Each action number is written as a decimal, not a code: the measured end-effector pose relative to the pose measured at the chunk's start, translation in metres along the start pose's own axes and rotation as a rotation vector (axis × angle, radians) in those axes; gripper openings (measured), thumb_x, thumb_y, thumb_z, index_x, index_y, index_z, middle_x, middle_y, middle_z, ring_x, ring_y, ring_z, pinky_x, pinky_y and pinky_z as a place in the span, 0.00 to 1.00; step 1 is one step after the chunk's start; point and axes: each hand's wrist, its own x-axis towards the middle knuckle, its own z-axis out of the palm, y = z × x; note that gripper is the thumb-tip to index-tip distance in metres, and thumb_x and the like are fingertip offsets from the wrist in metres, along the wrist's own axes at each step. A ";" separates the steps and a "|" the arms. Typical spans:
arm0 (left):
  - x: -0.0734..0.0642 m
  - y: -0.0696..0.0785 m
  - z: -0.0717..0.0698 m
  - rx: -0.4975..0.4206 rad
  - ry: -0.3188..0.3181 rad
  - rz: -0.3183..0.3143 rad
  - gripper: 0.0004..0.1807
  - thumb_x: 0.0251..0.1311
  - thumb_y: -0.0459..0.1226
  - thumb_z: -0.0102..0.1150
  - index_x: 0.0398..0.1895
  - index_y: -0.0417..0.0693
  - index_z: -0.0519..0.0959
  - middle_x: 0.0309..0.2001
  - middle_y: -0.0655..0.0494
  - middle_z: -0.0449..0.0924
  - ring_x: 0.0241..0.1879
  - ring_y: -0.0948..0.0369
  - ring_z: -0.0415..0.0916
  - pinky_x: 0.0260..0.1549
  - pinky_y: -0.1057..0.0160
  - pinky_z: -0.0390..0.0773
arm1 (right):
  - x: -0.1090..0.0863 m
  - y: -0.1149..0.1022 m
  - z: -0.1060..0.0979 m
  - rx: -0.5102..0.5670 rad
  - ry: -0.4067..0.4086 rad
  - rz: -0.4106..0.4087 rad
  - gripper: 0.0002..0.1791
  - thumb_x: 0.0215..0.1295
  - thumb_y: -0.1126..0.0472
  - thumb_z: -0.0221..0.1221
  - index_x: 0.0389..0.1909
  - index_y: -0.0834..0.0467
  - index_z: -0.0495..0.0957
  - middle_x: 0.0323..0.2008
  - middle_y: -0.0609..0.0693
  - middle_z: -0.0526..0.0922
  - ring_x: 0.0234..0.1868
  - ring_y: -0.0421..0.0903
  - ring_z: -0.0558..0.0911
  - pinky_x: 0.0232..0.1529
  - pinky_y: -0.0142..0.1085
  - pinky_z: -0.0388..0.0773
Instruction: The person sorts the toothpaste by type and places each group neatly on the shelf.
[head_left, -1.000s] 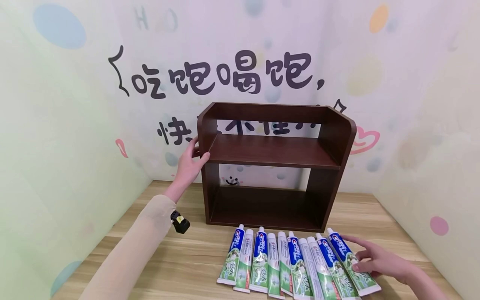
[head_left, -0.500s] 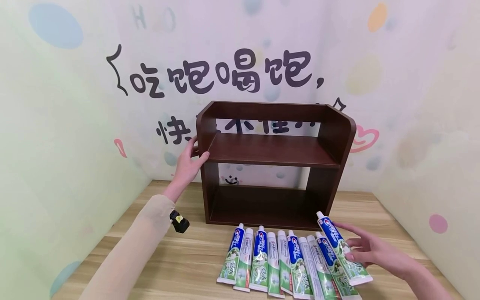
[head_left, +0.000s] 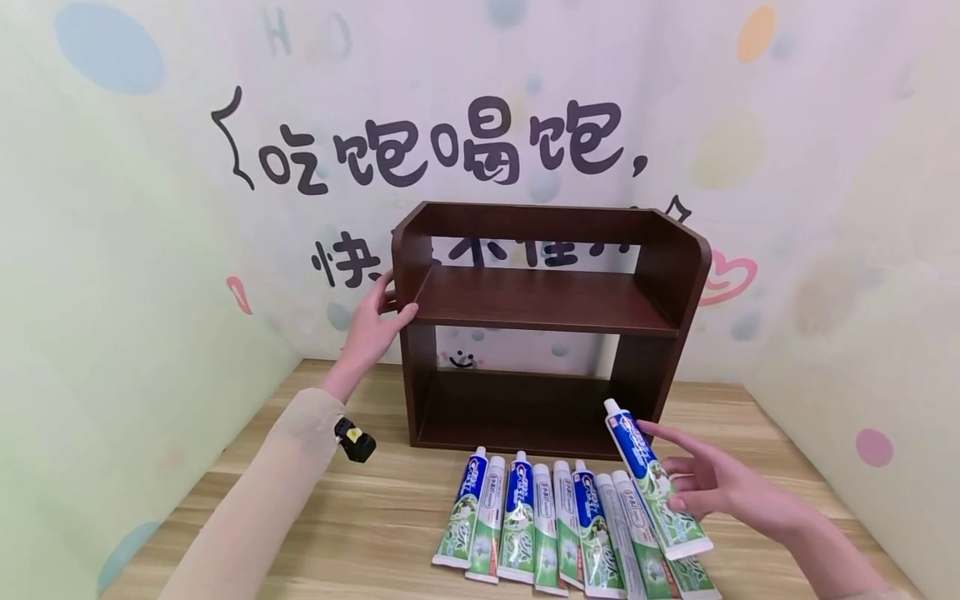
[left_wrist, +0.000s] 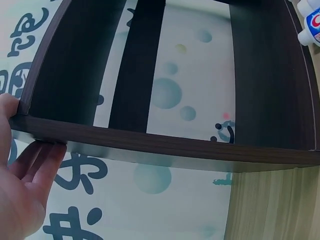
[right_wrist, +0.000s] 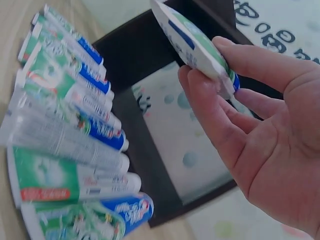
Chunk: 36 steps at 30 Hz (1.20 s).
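Note:
My right hand (head_left: 723, 492) pinches a blue, green and white toothpaste tube (head_left: 651, 479) between thumb and fingers, cap end up and tilted left. In the head view that tube overlaps the right end of a row of toothpaste tubes (head_left: 551, 533) and the lower right front of a dark brown two-tier shelf (head_left: 547, 300). The right wrist view shows the held tube (right_wrist: 192, 47) edge-on, above the other tubes. At the shelf's left side panel, my left hand (head_left: 372, 325) grips the edge, thumb in front and fingers on the outer face.
A wood-grain table (head_left: 360, 517) carries the shelf and the row of tubes, which lie side by side with caps toward the shelf. Printed curtain walls (head_left: 840, 275) close in the back and both sides. A small black camera (head_left: 355, 440) sits on the left wrist.
The right hand has lifted the rightmost tube off the table and carried it left and up toward the shelf. The left hand keeps its place on the side panel.

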 end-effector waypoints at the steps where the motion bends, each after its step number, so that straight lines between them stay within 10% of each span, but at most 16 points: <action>1: 0.000 0.000 -0.001 0.006 -0.006 0.002 0.36 0.66 0.39 0.59 0.76 0.55 0.59 0.65 0.42 0.74 0.60 0.45 0.76 0.60 0.44 0.76 | 0.002 -0.003 0.001 0.011 -0.006 -0.013 0.47 0.69 0.69 0.54 0.80 0.47 0.37 0.62 0.44 0.74 0.53 0.45 0.83 0.51 0.39 0.85; 15: 0.002 0.003 -0.002 0.002 -0.020 0.046 0.38 0.65 0.37 0.59 0.77 0.57 0.56 0.66 0.41 0.72 0.61 0.44 0.75 0.57 0.44 0.78 | 0.032 -0.053 0.005 -0.010 0.041 -0.106 0.49 0.67 0.70 0.56 0.79 0.43 0.39 0.50 0.54 0.76 0.45 0.45 0.84 0.44 0.41 0.86; 25: 0.018 0.017 -0.014 0.036 0.010 0.225 0.48 0.57 0.30 0.65 0.78 0.61 0.51 0.72 0.44 0.64 0.58 0.41 0.75 0.46 0.40 0.83 | 0.053 -0.076 0.001 -0.021 0.115 -0.128 0.49 0.66 0.69 0.58 0.79 0.43 0.41 0.56 0.52 0.78 0.50 0.48 0.84 0.48 0.43 0.86; 36: 0.046 0.038 -0.036 0.115 -0.117 0.297 0.45 0.55 0.30 0.66 0.75 0.61 0.58 0.77 0.57 0.55 0.64 0.44 0.69 0.52 0.41 0.81 | 0.074 -0.096 -0.005 -0.049 0.165 -0.132 0.48 0.66 0.68 0.59 0.78 0.40 0.44 0.56 0.53 0.77 0.50 0.47 0.84 0.46 0.43 0.86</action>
